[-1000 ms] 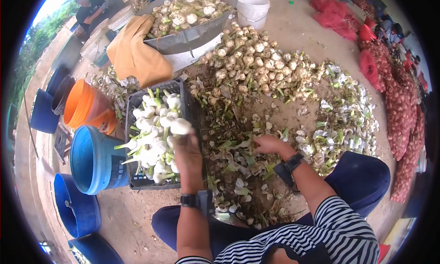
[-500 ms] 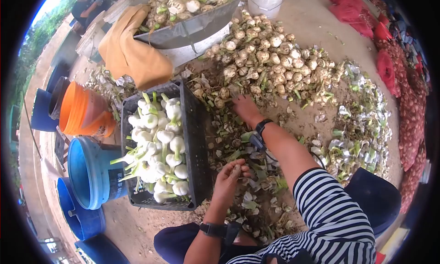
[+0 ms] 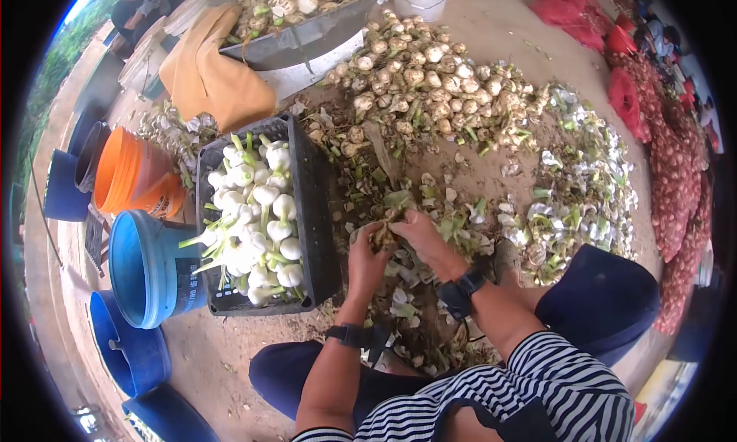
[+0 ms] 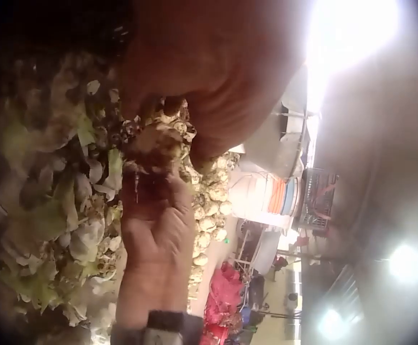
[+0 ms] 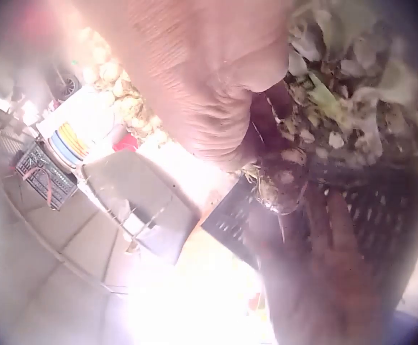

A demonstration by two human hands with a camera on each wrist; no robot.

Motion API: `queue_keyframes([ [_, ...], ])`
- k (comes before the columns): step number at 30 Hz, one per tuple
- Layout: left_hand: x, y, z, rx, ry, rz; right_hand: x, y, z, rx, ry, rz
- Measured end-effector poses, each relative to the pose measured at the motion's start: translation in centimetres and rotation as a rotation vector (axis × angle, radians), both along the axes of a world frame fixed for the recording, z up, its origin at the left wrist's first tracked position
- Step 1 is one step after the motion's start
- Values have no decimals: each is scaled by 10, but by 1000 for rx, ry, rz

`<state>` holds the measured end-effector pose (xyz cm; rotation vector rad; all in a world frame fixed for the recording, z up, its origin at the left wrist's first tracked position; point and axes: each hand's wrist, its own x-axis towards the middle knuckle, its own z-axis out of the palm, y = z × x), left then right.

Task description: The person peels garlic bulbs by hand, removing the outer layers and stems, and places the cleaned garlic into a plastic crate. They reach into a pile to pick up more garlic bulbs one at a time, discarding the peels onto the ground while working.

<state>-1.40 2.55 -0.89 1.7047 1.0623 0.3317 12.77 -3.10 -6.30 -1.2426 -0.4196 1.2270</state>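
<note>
Between the two hands, in front of the person's legs, is a brownish garlic bulb [image 3: 381, 239] with its outer skin on. The left hand [image 3: 367, 264] curls its fingers round the bulb from the left. From the other side the right hand [image 3: 424, 241] pinches it, thumb and fingers close to the left fingertips. In the right wrist view the bulb [image 5: 281, 183] shows roots and dirt. Left of the hands stands a black crate [image 3: 313, 212] holding many white bulbs [image 3: 265, 196] with green stems. Beyond the hands lies a heap of unpeeled bulbs [image 3: 430, 77].
Loose skins [image 3: 583, 189] cover the ground at the right and under the hands. An orange bucket [image 3: 138, 173] and a light blue bucket [image 3: 150, 269] stand left of the crate. A grey tub [image 3: 307, 39] with bulbs and a tan cloth [image 3: 215, 77] are behind it.
The right hand has come back from the heap to meet the left hand, and a dirty bulb is now between them. Earlier, the left hand was over the crate with a white bulb.
</note>
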Motion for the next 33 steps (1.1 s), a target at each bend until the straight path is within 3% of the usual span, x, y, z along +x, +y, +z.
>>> queue_keyframes([
  [6, 9, -18, 16, 698, 38, -118, -12, -8, 36, 64, 82, -204],
  [9, 8, -18, 34, 393, -196, -80, -8, -12, 44, 5, 31, -216],
  [13, 5, -12, 31, -778, -799, 340, -7, -21, 64, 47, -25, -213],
  [16, 0, -5, 28, -962, -826, 373, -12, -27, 80, 44, -142, -221],
  [19, 2, -7, 37, -859, -856, 324, -9, -36, 101, 176, 191, -116],
  [22, 4, -12, 42, -778, -823, 250, -9, -38, 108, 123, 288, -175],
  [25, 8, -22, 43, -610, -784, 162, -1, -35, 86, 67, 42, -31],
  [27, 9, -23, 41, -508, -754, 91, 0, -35, 90, 68, -34, -66],
  [33, -5, -11, 49, -852, -820, 32, -4, -41, 94, 103, -145, -59],
])
